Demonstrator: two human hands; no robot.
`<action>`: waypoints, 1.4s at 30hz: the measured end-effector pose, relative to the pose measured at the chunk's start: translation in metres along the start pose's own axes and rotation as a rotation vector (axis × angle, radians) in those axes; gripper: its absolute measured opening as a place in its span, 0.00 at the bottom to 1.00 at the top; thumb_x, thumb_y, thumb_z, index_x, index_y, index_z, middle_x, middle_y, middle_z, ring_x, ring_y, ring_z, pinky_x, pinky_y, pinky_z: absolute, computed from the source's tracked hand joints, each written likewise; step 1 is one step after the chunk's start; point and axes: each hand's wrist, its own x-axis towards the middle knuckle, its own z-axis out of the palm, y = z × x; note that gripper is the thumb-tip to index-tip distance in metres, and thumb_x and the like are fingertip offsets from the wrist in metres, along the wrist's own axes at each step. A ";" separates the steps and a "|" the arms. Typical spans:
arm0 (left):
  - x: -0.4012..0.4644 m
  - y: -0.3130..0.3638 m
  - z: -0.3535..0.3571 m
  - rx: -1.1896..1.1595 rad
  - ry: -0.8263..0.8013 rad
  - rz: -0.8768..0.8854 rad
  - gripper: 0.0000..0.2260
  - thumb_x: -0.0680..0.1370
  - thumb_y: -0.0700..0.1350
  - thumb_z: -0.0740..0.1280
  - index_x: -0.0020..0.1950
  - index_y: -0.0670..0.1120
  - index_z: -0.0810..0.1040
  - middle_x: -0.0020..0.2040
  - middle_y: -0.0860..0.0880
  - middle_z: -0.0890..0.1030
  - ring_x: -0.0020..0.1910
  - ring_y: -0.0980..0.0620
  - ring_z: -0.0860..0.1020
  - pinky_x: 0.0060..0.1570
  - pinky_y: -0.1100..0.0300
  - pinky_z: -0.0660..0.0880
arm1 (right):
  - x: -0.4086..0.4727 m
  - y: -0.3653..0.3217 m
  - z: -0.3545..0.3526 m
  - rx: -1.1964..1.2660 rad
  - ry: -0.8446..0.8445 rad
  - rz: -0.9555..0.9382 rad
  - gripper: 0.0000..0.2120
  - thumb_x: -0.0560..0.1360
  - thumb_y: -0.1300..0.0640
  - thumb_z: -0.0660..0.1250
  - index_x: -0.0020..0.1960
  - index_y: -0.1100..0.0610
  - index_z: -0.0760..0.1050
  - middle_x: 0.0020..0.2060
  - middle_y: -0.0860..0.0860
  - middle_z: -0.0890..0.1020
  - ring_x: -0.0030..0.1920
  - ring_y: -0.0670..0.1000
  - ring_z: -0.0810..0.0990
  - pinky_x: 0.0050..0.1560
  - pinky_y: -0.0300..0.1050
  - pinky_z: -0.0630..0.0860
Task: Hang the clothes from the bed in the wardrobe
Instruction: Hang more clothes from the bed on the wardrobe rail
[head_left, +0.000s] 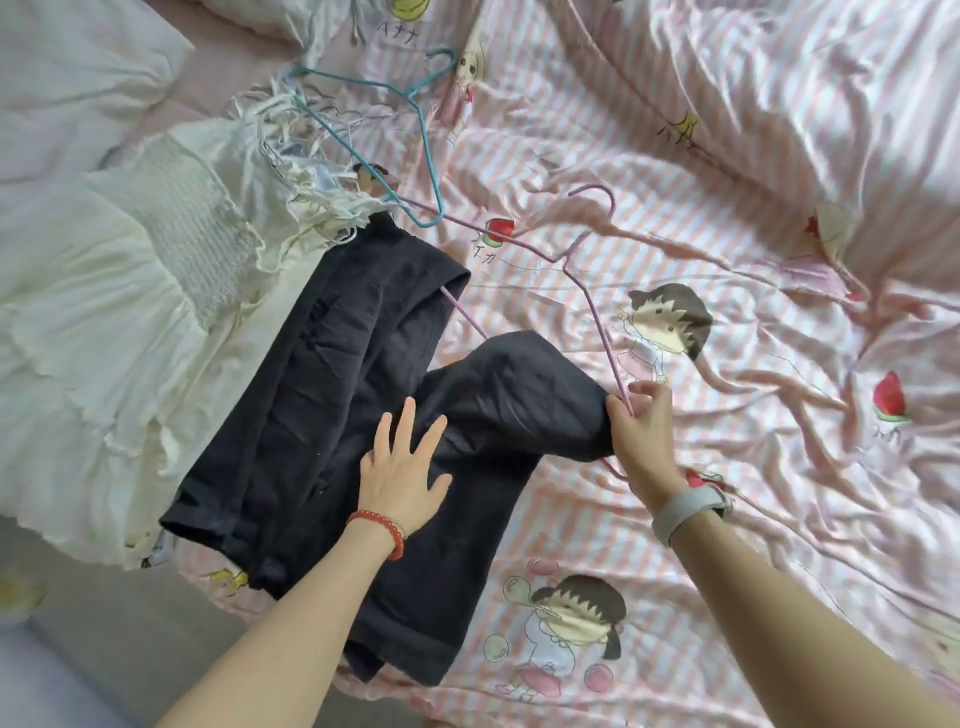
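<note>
Head view: looking down over a bed, with both bare forearms reaching in from the bottom edge.
Bed (753, 218): covered by a wrinkled pink and white striped sheet printed with cartoon children, watermelon slices and bananas.
Dark trousers (332, 395): a dark navy or black garment lies in the middle of the bed, folded over the bottom bar of a hanger; one part runs up towards the cream clothes, the other bends right towards the right hand.
Pink hanger (597, 291): a thin wire hanger lies flat on the sheet, hook pointing away, its bottom bar passing under the trousers.
Left hand (405, 467): rests flat on the trousers near their middle, palm down, fingers (408, 421) straight and spread apart; a red bead bracelet (382, 530) circles the wrist.
Right hand (641, 436): at the right end of the trousers, its fingers curl and pinch the corner of the pink hanger together with the edge of the dark cloth; a pale grey wristband (685, 512) sits on the wrist.
Cream dress (119, 332): a ruffled, smocked cream garment lies on the left side of the bed, touching the trousers' left edge.
Fringed white cloth (306, 171): tangled strands lie above the trousers.
Teal hanger (410, 114): lies on the sheet beyond the trousers, partly over the fringed cloth.
Pillow (72, 67): white, in the far left corner.
</note>
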 end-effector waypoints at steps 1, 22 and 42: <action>-0.006 0.002 -0.002 -0.030 -0.013 0.017 0.29 0.78 0.54 0.60 0.75 0.58 0.49 0.76 0.50 0.38 0.75 0.45 0.43 0.68 0.45 0.58 | -0.009 0.007 -0.010 0.006 0.012 -0.011 0.04 0.75 0.57 0.61 0.49 0.54 0.67 0.41 0.52 0.76 0.45 0.54 0.75 0.48 0.51 0.72; -0.052 0.089 -0.179 -0.064 0.826 0.121 0.13 0.73 0.38 0.69 0.57 0.38 0.78 0.54 0.37 0.75 0.53 0.35 0.72 0.48 0.42 0.73 | -0.126 -0.074 -0.162 -0.135 0.343 -0.788 0.04 0.74 0.61 0.66 0.43 0.60 0.78 0.31 0.54 0.81 0.32 0.57 0.78 0.33 0.52 0.74; -0.285 0.003 -0.228 0.014 1.149 -0.103 0.08 0.72 0.39 0.70 0.51 0.43 0.82 0.56 0.42 0.78 0.57 0.41 0.74 0.57 0.45 0.69 | -0.250 -0.234 -0.078 -0.059 -0.032 -1.397 0.09 0.73 0.56 0.62 0.42 0.59 0.79 0.31 0.54 0.82 0.31 0.55 0.80 0.33 0.44 0.69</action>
